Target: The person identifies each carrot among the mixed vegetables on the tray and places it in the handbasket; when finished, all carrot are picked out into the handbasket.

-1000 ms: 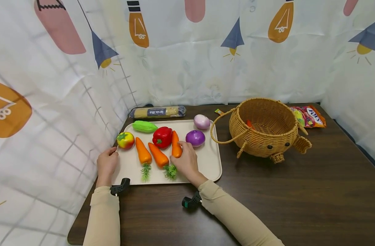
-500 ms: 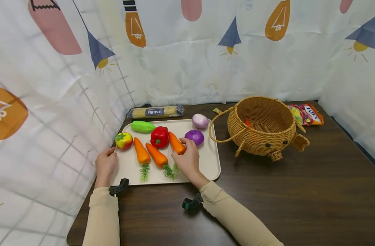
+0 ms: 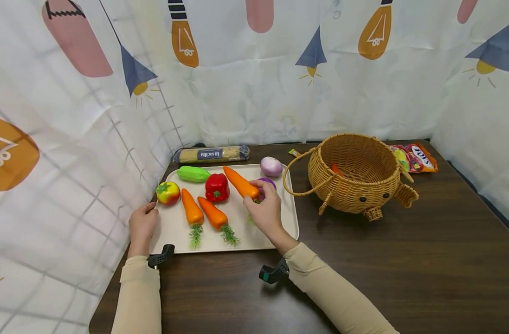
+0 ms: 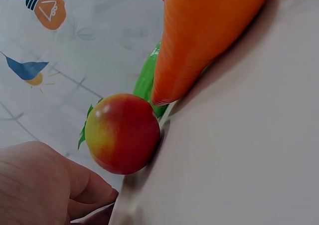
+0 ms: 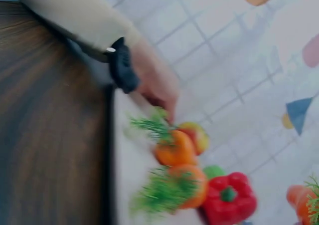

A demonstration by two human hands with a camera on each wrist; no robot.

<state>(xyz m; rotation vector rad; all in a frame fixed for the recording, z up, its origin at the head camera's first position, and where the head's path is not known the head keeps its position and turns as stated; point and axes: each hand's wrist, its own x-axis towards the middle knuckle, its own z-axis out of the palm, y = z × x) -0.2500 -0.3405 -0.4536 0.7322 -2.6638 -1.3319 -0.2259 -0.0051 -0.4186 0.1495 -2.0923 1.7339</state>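
Observation:
My right hand [image 3: 267, 212] pinches the thick end of an orange carrot [image 3: 239, 182] over the cream tray [image 3: 262, 239], its tip pointing up and left. Behind that hand, a purple onion-like vegetable [image 3: 267, 182] is partly hidden. At the tray's left rim, my left hand [image 3: 143, 227] pinches the edge between thumb and fingers, right beside a red-yellow tomato [image 4: 124, 135]. Two more carrots, one here [image 3: 192, 208] and one here [image 3: 213, 213], lie on the tray with their green tops toward me. A red bell pepper [image 3: 217, 188] sits just behind them.
A green gourd-like vegetable [image 3: 193, 174] and a pale purple onion [image 3: 271, 166] lie along the tray's back. Behind stands a pasta pack [image 3: 211, 153]. Right of the tray is a wicker basket [image 3: 342, 192] with something orange inside; a candy bag [image 3: 414, 157] lies beyond it.
My right hand has lifted the carrot off the tray and moved it slightly right, swinging its tip to the left. The left hand stays at the tray rim.

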